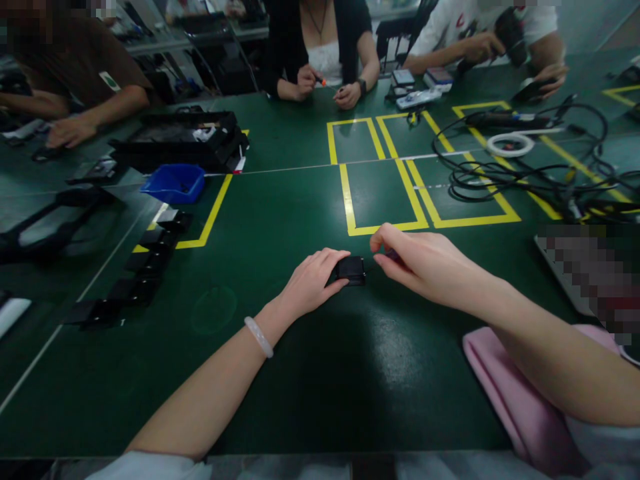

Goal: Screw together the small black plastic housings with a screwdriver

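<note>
My left hand (pixel 316 277), with a pale bangle (pixel 259 337) on its wrist, grips a small black rectangular part (pixel 353 269) from its left side, thumb near and fingers beyond. The part rests on the green table (pixel 300 373). Just right of it, my right hand (pixel 411 259) hovers with thumb and forefinger curled together, apart from the part. Something dark shows between those fingers, too small to name. A slanting row of similar black parts (pixel 134 290) lies to the left.
A blue bin (pixel 175 183) and a black tray (pixel 185 137) stand at the back left. Black cables (pixel 480 180) tangle at the right, behind a laptop-like slab (pixel 565 273). Pink cloth (pixel 520 393) lies under my right forearm. Across the table, co-workers handle tools and small parts.
</note>
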`<state>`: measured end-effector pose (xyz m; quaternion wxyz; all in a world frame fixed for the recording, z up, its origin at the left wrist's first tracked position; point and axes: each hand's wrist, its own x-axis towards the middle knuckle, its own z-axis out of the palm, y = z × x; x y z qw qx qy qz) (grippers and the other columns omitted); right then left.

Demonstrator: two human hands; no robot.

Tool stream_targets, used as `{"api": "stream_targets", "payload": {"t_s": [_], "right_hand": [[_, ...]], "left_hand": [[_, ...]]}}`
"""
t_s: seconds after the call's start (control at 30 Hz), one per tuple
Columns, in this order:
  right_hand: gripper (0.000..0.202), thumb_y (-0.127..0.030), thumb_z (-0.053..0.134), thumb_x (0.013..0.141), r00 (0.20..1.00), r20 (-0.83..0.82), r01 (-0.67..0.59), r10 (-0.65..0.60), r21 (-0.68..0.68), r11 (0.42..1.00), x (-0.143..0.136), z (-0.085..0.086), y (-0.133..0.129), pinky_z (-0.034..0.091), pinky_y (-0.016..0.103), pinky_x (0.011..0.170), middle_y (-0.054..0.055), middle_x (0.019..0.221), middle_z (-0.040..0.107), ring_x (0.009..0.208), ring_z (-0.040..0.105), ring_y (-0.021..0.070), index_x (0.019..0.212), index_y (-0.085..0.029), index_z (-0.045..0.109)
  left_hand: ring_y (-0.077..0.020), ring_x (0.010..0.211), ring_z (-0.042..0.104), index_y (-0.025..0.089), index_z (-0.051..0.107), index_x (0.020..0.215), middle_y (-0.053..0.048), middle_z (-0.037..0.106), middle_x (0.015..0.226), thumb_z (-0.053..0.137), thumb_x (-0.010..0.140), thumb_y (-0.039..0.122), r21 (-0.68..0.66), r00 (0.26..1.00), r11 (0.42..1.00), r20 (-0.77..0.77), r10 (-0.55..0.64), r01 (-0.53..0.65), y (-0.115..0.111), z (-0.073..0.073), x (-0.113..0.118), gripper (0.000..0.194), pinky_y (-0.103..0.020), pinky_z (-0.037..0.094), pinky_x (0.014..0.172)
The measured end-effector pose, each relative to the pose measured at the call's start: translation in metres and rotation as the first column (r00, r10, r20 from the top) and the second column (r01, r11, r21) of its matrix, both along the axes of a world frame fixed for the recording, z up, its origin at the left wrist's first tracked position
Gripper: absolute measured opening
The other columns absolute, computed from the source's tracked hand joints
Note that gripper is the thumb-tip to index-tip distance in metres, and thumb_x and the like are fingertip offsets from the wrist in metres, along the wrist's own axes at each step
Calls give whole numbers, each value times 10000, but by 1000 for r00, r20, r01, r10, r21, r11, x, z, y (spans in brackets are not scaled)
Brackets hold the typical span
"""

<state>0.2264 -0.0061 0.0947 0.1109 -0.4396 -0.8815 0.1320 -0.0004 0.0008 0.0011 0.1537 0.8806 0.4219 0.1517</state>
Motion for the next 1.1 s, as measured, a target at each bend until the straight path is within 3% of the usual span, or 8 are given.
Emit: {"api": "stream_targets", "payload": {"t_s": [0.23,0.43,0.6,0.83,1.0,1.1], "right_hand": [[169,-363,410,932,999,43,13,-12,-11,1000,-1,-1,1,264,238,540,-29,646,542,569,522,132,892,-210,470],[119,-251,440,883,1000,-7,6,-6,-2,1000,0,-1,0,267,232,536,-31,687,556,571,521,124,993,-206,439],[170,-377,417,926,1000,22,11,-10,-28,1000,-1,0,0,270,237,544,-28,665,555,584,532,137,924,-212,461],[121,-280,423,912,1000,-12,7,-7,-12,1000,-1,0,0,274,234,541,-23,707,574,587,531,128,999,-201,449],[177,-366,410,932,1000,19,9,-9,-24,1000,-1,0,0,269,236,541,-22,660,569,569,529,133,921,-206,484],[148,-324,399,933,999,23,24,-23,-14,1000,0,0,1,270,237,539,-14,679,580,569,534,136,959,-202,480]], "left_hand": [[-245,1056,537,216,420,1287,-81,546,1190,549,890,320,0,1000,1000,12,4,-4,0,-1,0,430,-405,452,912],[-242,1064,539,215,422,1283,-82,547,1182,550,890,331,3,1000,1000,15,0,0,0,-1,0,429,-406,452,919],[-247,1053,539,213,419,1277,-82,545,1181,550,890,331,1,1000,1000,21,1,-1,0,-1,0,424,-406,453,913],[-245,1062,536,217,418,1283,-84,543,1186,556,887,323,-2,1000,1000,7,4,-4,0,-1,0,432,-406,449,917],[-244,1063,536,215,412,1283,-83,543,1192,546,893,331,-5,1000,1000,17,2,-2,0,-1,0,429,-409,450,914],[-245,1070,535,214,406,1291,-85,540,1198,542,895,332,-7,1000,1000,14,4,-4,0,0,0,434,-411,452,915]]}}
